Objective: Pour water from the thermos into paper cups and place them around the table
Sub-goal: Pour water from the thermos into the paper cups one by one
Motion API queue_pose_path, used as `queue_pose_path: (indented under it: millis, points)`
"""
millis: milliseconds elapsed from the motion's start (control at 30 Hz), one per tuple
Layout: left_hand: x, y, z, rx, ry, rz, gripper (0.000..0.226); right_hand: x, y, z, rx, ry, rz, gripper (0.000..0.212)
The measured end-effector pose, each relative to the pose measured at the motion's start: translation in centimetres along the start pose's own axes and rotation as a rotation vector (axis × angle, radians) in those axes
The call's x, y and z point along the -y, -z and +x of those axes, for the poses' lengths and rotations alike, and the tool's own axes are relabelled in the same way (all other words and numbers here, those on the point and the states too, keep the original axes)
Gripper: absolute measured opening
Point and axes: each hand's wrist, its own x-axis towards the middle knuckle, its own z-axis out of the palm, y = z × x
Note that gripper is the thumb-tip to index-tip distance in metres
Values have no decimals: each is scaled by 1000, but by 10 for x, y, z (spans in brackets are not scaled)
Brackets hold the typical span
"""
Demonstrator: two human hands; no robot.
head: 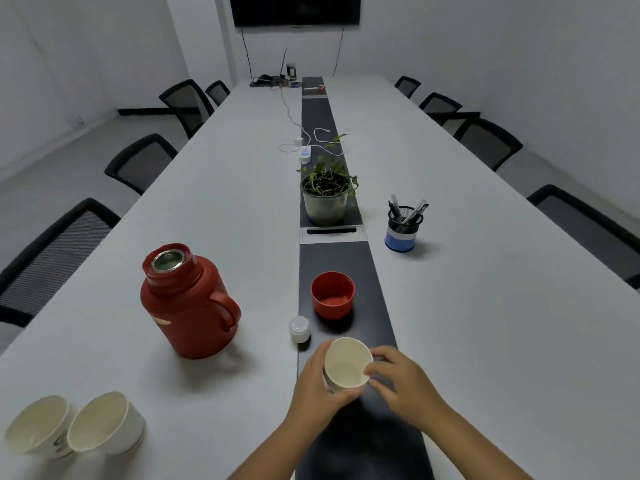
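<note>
We stand at the end of a long white conference table with a dark centre strip, black mesh chairs along both sides and a dark wall screen at twelve o'clock. The open red handled thermos stands at ten o'clock of our hands. Our left hand curls round the white paper cup while our right hand pinches its rim at three o'clock.

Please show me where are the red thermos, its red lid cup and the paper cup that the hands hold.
red thermos (185, 306), head view, on the middle of its body.
red lid cup (332, 295), head view, on its inner wall.
held paper cup (346, 365), head view, on the inside of the cup.
</note>
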Motion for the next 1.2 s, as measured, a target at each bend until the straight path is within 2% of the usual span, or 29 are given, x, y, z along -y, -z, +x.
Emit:
queue_pose_path:
  millis: [433,667,767,833,900,967,1033,1133,1200]
  points:
    - [13,3,8,69,25,-7,56,-1,4,3,-45,85,15,17]
    - [14,4,14,146,74,1,60,12,32,13,-232,2,219,12]
    - [11,5,13,161,61,39,60,20,43,9,-245,-41,307,30]
    - [7,5,10,225,43,62,61,25,46,3,-310,-53,344,39]
    - [5,7,6,264,73,41,71,30,47,-5,-421,-23,346,44]
    - [5,12,-2,199,119,31,82,37,48,-14,-540,18,322,51]
    - [10,22,-18,86,148,51,80,48,45,-23,-564,58,322,54]
    - [34,43,-62,-108,166,79,66,72,28,-34,-462,88,387,53]
    - [59,64,-98,-184,189,197,56,89,6,-37,-387,103,422,59]
